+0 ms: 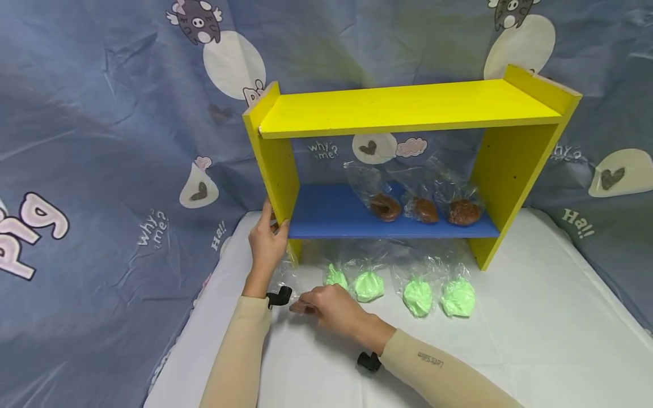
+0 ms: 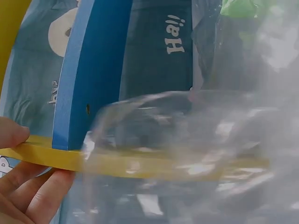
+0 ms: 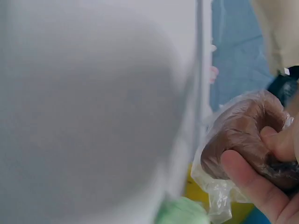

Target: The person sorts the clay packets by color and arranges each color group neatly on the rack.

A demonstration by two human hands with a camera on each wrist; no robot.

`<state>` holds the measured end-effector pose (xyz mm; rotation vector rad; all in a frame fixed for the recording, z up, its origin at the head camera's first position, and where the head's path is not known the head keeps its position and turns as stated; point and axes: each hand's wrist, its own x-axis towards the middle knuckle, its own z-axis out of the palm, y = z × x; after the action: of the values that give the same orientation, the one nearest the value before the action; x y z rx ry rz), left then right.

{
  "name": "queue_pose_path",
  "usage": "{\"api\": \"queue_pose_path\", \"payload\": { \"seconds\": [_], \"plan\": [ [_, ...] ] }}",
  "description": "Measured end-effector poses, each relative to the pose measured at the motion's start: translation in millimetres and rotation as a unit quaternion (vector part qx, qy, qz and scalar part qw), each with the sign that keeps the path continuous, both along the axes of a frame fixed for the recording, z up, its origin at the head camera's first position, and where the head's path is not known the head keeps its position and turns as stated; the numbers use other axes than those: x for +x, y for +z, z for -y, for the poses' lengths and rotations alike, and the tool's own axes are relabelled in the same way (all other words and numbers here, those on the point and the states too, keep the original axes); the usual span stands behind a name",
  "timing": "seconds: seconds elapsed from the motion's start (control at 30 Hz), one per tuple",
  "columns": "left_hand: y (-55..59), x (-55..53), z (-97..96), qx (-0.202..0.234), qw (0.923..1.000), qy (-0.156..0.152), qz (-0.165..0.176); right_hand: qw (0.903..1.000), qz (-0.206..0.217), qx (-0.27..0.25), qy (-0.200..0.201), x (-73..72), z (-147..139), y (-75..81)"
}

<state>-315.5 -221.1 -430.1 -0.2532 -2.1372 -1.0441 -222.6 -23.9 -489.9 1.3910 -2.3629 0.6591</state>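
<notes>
My left hand [image 1: 267, 243] grips the left side panel [image 2: 51, 158] of a yellow shelf unit, thumb on one face and fingers on the other, near the blue board's end. My right hand [image 1: 334, 309] is low over the white table, pinching a smooth, curved brown lump [image 3: 238, 135] in a clear plastic bag [image 1: 287, 277]. Part of that lump is hidden by the fingers in the head view. Clear film blurs across much of the left wrist view. Several bagged pale green lumps [image 1: 418, 297] lie in a row on the table, to the right of my right hand.
The blue shelf board [image 1: 326, 212] carries three bagged brown lumps [image 1: 463, 212] toward its right side. A yellow top board [image 1: 403, 105] spans the unit. Behind hangs a blue printed cloth [image 1: 127, 113]. A white cover [image 1: 551, 317] lies over the table.
</notes>
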Motion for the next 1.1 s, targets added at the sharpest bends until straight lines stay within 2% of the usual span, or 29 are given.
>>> {"api": "queue_pose_path", "payload": {
  "seconds": [0.13, 0.27, 0.4, 0.57, 0.73, 1.1],
  "plan": [
    [0.3, -0.1, -0.5, 0.002, 1.0000, -0.004, 0.000, 0.9997, -0.012, -0.015, 0.013, 1.8, -8, 15.3],
    [-0.9, 0.8, -1.5, 0.003, 1.0000, -0.006, 0.005, 0.9997, -0.024, 0.000, 0.001, 7.7, -21, 30.7],
    [-1.2, 1.4, -1.7, -0.006, 1.0000, 0.002, 0.003, 0.9976, -0.064, -0.015, -0.022, 11.1, -34, 43.4],
    [0.4, 1.8, -2.0, -0.013, 0.9999, 0.005, -0.009, 0.9906, -0.112, -0.054, -0.057, 8.8, -49, 58.9],
    [1.4, 1.6, -2.2, -0.012, 0.9999, 0.010, -0.005, 0.9852, -0.138, -0.075, -0.070, 5.0, -61, 71.4],
    [2.3, 2.5, -3.1, -0.012, 0.9999, 0.009, 0.001, 0.9761, -0.165, -0.116, -0.083, 0.2, -79, 101.9]
  ]
}}
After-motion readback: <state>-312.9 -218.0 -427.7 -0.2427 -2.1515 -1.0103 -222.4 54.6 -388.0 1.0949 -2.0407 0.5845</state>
